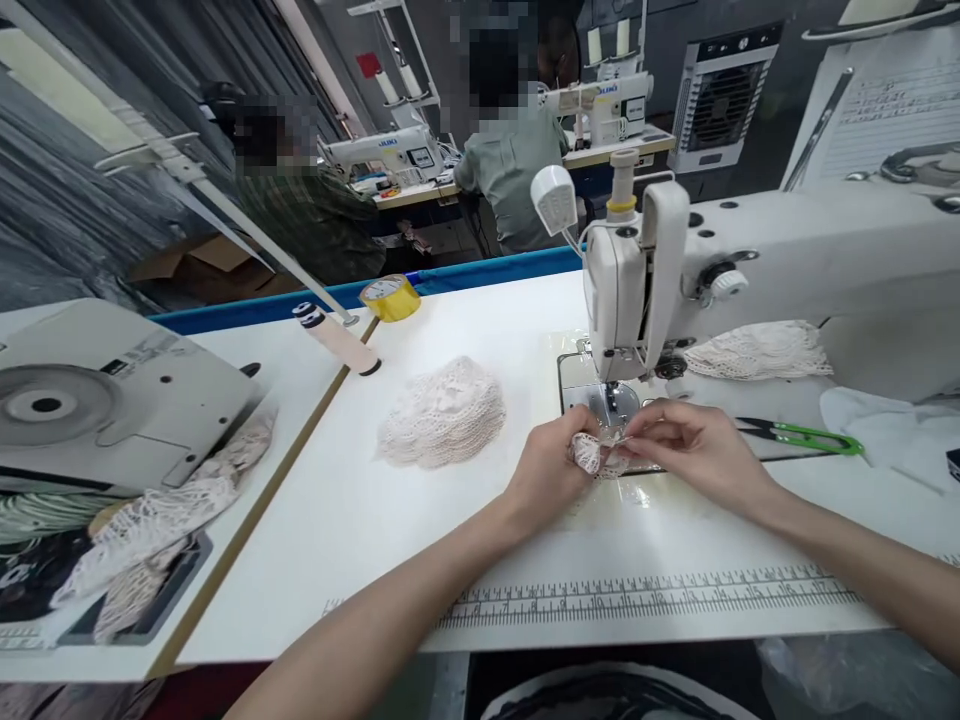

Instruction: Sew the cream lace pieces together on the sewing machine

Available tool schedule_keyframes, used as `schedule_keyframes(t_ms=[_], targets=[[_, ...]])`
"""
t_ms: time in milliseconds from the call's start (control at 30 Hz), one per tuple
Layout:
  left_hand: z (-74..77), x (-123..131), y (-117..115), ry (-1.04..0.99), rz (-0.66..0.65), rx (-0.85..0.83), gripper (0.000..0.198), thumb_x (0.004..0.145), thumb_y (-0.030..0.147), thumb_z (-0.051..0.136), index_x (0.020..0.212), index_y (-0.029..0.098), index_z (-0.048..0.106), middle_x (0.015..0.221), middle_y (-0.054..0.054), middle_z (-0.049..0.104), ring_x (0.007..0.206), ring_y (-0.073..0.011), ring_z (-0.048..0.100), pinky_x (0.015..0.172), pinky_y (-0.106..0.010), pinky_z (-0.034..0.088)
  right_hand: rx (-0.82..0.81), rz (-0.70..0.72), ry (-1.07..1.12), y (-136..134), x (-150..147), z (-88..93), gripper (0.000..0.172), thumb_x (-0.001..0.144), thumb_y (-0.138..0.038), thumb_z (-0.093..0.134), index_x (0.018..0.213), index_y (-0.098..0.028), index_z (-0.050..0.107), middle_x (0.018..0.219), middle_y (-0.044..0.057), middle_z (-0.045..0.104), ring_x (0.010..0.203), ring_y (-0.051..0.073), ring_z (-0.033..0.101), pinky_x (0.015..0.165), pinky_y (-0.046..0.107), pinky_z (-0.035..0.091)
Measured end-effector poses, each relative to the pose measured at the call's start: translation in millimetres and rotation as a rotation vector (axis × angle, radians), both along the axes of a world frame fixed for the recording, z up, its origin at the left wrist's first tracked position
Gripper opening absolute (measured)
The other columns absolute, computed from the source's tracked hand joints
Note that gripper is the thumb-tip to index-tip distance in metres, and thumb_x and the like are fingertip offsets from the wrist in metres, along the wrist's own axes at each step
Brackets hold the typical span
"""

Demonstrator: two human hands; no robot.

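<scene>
- The left hand is curled in a loose fist around a small piece of white lace, part of which bulges out beside the thumb.
- The right hand pinches the edge of the same lace between thumb and fingertips, its other fingers bent inward.
- This lace sits between the two hands, just in front of the presser foot of a white industrial sewing machine; whether it touches the metal plate beneath cannot be told.
- To the left of the hands, a layered heap of cream lace lies on the white tabletop, apart from the left hand.
- More folded lace rests under the machine's arm.
- Thread snips with a green handle lie to the right of the right hand, near white fabric.
- A printed ruler scale runs along the table's near edge, passing under the left forearm.
- Toward the far edge are a roll of yellow tape and a tilted pale thread cone.
- At far left, crumpled lace trim lies against another machine.
- Beyond the table, two co-workers, one in a dark checked shirt, the other in a grey-green shirt, sit near JUKI sewing machines.
</scene>
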State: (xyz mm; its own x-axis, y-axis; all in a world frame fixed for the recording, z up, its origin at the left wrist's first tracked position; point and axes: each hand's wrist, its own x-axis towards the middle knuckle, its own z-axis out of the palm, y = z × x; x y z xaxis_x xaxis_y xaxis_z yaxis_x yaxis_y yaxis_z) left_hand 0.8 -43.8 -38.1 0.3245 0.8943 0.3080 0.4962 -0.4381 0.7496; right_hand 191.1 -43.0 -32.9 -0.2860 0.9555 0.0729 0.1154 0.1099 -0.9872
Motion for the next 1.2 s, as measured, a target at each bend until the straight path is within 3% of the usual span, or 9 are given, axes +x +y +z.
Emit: schedule_keyframes(t_ms=[133, 400, 933, 1200], targets=[[1.2, -1.3, -1.2, 0.027, -0.012, 0.093, 0.01, 0.081, 0.02, 0.061, 0.09, 0.021, 0.055, 0.07, 0.005, 0.059, 0.06, -0.0087, 0.055, 0.057, -0.019, 0.042, 0.176, -0.031, -0.053, 0.5, 2.3, -1.1, 0.015, 0.076, -0.035, 0.07, 0.083, -0.021, 0.068, 0.083, 0.002, 0.07, 0.075, 0.017, 0.067, 0.072, 0.031, 0.058], [-1.2, -0.2, -4.2, 0.013, -0.021, 0.141, 0.003, 0.083, 0.02, 0.061, 0.086, 0.02, 0.058, 0.071, 0.003, 0.064, 0.059, -0.0089, 0.057, 0.055, -0.019, 0.043, 0.448, -0.007, -0.122, -1.4, 6.6, 0.8, 0.009, 0.083, -0.023, 0.061, 0.09, -0.024, 0.068, 0.084, 0.0, 0.067, 0.075, 0.014, 0.064, 0.07, 0.028, 0.055], [0.2, 1.7, -4.8, -0.006, -0.061, 0.212, 0.011, 0.08, 0.012, 0.064, 0.086, 0.019, 0.057, 0.071, 0.004, 0.064, 0.058, -0.0072, 0.057, 0.053, -0.016, 0.042, 0.586, 0.002, -0.171, 1.0, 5.3, -2.1, 0.018, 0.081, -0.009, 0.061, 0.092, -0.022, 0.068, 0.081, 0.0, 0.067, 0.074, 0.013, 0.062, 0.066, 0.026, 0.052], [-1.3, -0.8, -4.7, 0.049, -0.082, 0.319, 0.009, 0.082, 0.013, 0.061, 0.089, 0.019, 0.058, 0.074, 0.002, 0.066, 0.063, -0.0087, 0.061, 0.055, -0.018, 0.045, 0.653, 0.034, -0.183, 0.7, 5.4, -2.5, 0.011, 0.081, -0.01, 0.063, 0.089, -0.018, 0.064, 0.079, 0.0, 0.064, 0.071, 0.011, 0.061, 0.067, 0.024, 0.052]])
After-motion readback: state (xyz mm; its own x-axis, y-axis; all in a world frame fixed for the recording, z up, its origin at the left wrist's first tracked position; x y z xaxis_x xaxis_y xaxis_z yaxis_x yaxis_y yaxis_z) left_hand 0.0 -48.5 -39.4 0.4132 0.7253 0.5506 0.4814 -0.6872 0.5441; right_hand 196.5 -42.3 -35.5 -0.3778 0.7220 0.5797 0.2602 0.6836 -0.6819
